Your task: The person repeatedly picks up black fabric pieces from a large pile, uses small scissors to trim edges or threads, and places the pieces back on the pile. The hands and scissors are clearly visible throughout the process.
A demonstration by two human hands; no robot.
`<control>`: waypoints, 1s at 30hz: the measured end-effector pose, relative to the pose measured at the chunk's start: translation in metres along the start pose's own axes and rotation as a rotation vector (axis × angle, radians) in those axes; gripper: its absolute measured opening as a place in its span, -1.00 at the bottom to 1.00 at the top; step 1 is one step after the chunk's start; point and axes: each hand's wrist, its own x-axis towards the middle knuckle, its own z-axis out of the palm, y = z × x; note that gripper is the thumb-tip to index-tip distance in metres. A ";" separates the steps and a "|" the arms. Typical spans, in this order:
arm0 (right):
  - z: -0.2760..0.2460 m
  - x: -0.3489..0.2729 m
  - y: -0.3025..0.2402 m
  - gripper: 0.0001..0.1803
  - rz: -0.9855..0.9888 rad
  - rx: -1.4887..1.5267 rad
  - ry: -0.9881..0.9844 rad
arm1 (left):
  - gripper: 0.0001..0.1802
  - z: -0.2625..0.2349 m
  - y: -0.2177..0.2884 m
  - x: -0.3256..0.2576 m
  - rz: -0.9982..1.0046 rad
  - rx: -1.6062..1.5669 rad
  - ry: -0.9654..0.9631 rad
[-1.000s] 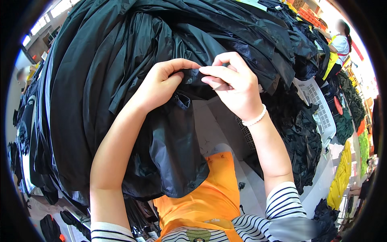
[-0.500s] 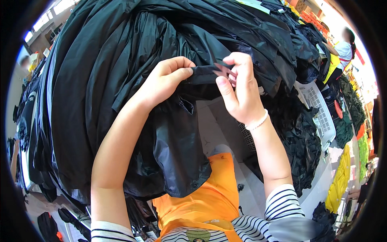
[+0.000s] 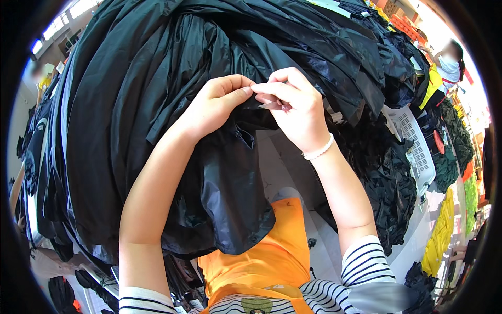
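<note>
A big heap of shiny black fabric (image 3: 157,94) fills the table in front of me, and one fold hangs down over my lap. My left hand (image 3: 217,102) pinches a black edge of that fabric at the middle of the view. My right hand (image 3: 293,107), with a white bead bracelet on the wrist, meets it fingertip to fingertip and holds a small pale tag (image 3: 272,104) along with the same edge. Most of the fabric between the two hands is hidden by my fingers.
An orange apron (image 3: 266,251) covers my lap below. A white perforated basket (image 3: 415,149) stands at the right, with more black cloth (image 3: 387,183) around it. A person in a yellow vest (image 3: 442,68) works at the far right. Yellow-green cloth (image 3: 439,235) lies lower right.
My right hand has shifted left and closed in on the left hand. A small pale tag now shows between my right fingers. The black fabric edge is bunched tighter between both hands.
</note>
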 end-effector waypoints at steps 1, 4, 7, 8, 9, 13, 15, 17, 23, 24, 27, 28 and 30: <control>-0.001 0.000 -0.001 -0.75 -0.020 -0.032 0.004 | -0.77 0.000 0.000 0.001 0.012 -0.009 -0.014; 0.003 -0.002 0.003 -0.74 -0.135 -0.105 0.053 | -0.79 0.001 0.004 0.001 -0.013 -0.014 -0.005; 0.005 -0.001 0.000 -0.74 -0.074 0.007 0.102 | -0.80 0.000 -0.003 0.002 0.045 -0.063 -0.016; 0.001 -0.002 -0.002 -0.73 0.048 0.053 0.097 | -0.80 0.000 -0.002 0.002 0.053 -0.059 -0.009; 0.000 -0.003 -0.002 -0.75 0.104 0.089 0.084 | -0.80 0.000 -0.002 0.003 0.062 -0.054 -0.001; 0.001 0.002 -0.005 -0.81 0.062 0.060 0.118 | -0.80 0.003 -0.001 0.002 0.046 0.007 0.050; -0.001 0.006 -0.005 -0.84 0.088 0.071 0.106 | -0.81 0.006 0.001 0.001 0.051 0.022 0.059; -0.001 0.007 -0.002 -0.86 0.121 0.129 0.092 | -0.80 0.009 0.004 -0.001 0.075 0.014 0.048; -0.013 0.005 -0.013 -0.69 0.289 0.252 -0.094 | -0.87 0.007 0.003 -0.003 0.046 0.112 0.108; -0.018 0.004 -0.013 -0.66 0.330 0.271 -0.103 | -0.87 0.007 0.003 -0.003 0.043 0.079 0.116; -0.033 -0.004 -0.002 -0.77 0.321 0.146 -0.256 | -0.88 0.009 -0.001 -0.002 0.043 0.074 0.162; -0.035 -0.005 0.000 -0.79 0.269 0.069 -0.288 | -0.88 0.009 0.000 -0.001 0.040 0.082 0.159; -0.037 -0.006 -0.002 -0.81 0.246 0.022 -0.279 | -0.88 0.012 -0.003 0.000 0.055 0.087 0.166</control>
